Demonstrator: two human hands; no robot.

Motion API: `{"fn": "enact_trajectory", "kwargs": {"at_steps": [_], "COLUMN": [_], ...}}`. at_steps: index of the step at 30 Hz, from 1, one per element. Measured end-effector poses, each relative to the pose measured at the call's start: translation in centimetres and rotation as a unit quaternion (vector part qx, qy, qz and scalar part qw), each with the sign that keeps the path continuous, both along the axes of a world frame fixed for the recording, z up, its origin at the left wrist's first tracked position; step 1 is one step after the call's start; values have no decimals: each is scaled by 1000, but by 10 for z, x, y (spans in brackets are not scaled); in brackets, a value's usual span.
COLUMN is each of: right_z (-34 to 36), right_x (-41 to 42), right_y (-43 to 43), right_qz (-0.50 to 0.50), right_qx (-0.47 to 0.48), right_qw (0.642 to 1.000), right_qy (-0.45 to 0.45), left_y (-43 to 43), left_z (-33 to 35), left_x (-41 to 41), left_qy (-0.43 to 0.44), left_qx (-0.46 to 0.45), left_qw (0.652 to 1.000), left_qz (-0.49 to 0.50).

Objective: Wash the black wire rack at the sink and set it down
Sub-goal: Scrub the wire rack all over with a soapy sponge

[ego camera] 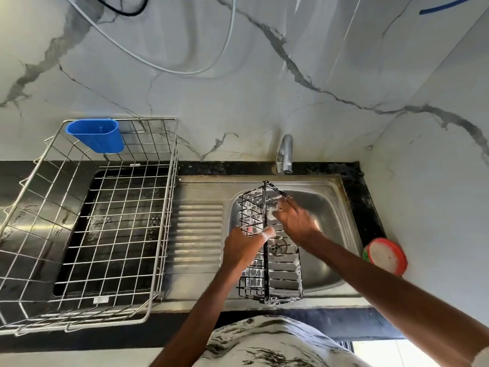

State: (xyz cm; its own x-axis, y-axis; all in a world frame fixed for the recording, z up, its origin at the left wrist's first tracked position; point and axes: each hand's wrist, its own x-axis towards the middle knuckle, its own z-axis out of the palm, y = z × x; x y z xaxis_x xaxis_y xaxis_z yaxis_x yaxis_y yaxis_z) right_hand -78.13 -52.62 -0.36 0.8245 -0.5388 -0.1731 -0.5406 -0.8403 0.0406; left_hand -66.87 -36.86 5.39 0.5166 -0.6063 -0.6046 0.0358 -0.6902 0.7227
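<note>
1. Over the sink (330, 202) bowl, the black wire rack (275, 271) stands on end, tilted, with its lower end by the near rim and its upper end reaching toward the tap (285, 154). Held like this, I'd judge, the suds drip into the bowl and not onto the bench (225, 168).
2. White lather clings along its wires, so it looks soaped and not yet rinsed. No water shows at the tap.
3. The left hand (243, 247) is closed around a middle upright of the rack with the thumb foamy. It seems to act as the anchor, keeping the frame from swinging while the other hand works.
4. The right hand (293, 221) sits against the upper part with its fingers bent onto the wires and something pale and soapy under them. The hand is blurred, so I cannot tell whether it clutches a pad or rubs with bare fingers.
5. A red-rimmed tub (386, 256) sits on the right corner of the bench, within reach of that hand. It may be the soap.
6. Left of the ribbed draining board (198, 234) stands a steel wire basket (153, 119) with a blue cup (98, 137) hooked on its back edge. Either the board or the basket looks a likely place to set the rack down once it is rinsed.
</note>
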Motion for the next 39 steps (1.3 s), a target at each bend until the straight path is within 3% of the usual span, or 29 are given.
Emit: {"fn": "enact_trajectory", "kwargs": {"at_steps": [5, 11, 13, 15, 17, 23, 24, 30, 36, 39], "right_z": [-20, -24, -17, -15, -7, -2, -6, -26, -46, -27], "right_x": [-12, -12, -6, 3, 15, 16, 14, -10, -29, -15], "right_y": [27, 48, 32, 8, -10, -11, -8, 38, 83, 68], "right_qz": [-24, -19, -69, -78, -71, -53, -76, -138, -209, -232], "right_qx": [87, 124, 133, 106, 70, -12, -9, 77, 246, 244], "right_qw": [996, 991, 985, 979, 983, 997, 995, 976, 942, 934], "right_qy": [-24, -41, -86, -153, -155, -52, -66, -151, -89, -119], "left_y": [-2, -13, -15, -14, -14, -19, -19, -21, -34, -32], "left_z": [2, -3, -4, -2, -1, -20, -21, -25, -18, -19], "left_x": [-6, 1, 5, 8, 12, 24, 25, 27, 45, 52], "left_qy": [-22, -39, -34, -38, -32, -68, -69, -66, -56, -34], "left_qx": [-4, -7, 5, 7, -3, -17, -22, -51, -59, -57], "left_qw": [1000, 999, 999, 999, 999, 996, 996, 995, 996, 996], "left_qz": [7, 28, 20, 4, -9, -49, -55, -57, -41, -56]}}
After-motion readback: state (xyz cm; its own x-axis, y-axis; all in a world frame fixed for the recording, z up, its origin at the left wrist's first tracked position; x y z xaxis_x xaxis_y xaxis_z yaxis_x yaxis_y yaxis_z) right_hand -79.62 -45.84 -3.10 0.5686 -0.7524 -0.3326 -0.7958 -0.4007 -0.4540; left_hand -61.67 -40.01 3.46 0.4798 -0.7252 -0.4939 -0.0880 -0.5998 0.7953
